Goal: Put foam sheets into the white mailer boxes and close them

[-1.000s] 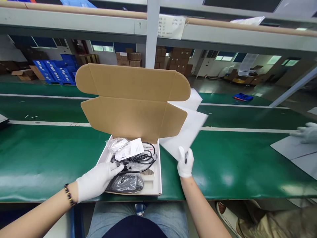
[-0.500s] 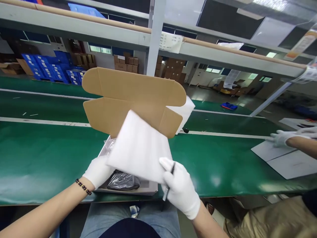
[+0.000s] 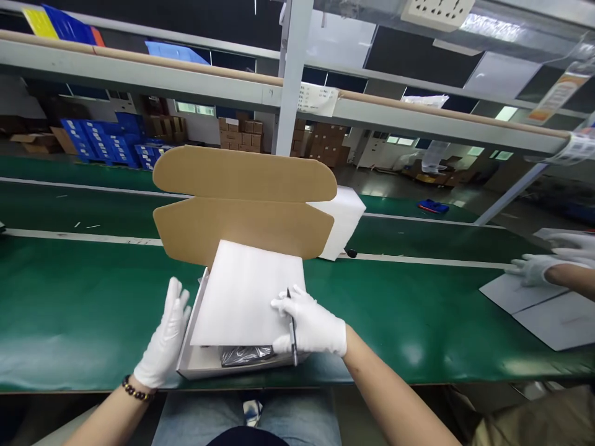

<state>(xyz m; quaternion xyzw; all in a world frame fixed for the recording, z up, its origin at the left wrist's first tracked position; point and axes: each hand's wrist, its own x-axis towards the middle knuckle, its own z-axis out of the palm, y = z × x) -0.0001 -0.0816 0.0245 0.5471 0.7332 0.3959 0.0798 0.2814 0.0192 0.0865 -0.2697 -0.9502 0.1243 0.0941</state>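
A white foam sheet [image 3: 251, 291] lies over the opened cardboard box [image 3: 244, 220], whose brown lid stands up behind it. Below the sheet's front edge shows a dark item in clear plastic [image 3: 246, 355]; the rest of the contents is covered. My gloved right hand [image 3: 309, 325] rests on the sheet's right side, with a slim dark pen [image 3: 292, 337] held between its fingers. Beside the box's left wall, my gloved left hand [image 3: 165, 334] is upright and open, its fingers stretched out and holding nothing.
A white block-shaped piece [image 3: 344, 217] stands behind the box on the green table [image 3: 409, 303]. At the right, a co-worker's gloved hands [image 3: 534, 269] lie on a flat white carton [image 3: 543, 310]. A metal post [image 3: 290, 80] and shelf rail [image 3: 186, 74] cross above.
The foam sheet has come down from a tilt to lie over the box. My left hand has let go of it and moved left; my right hand has shifted slightly left.
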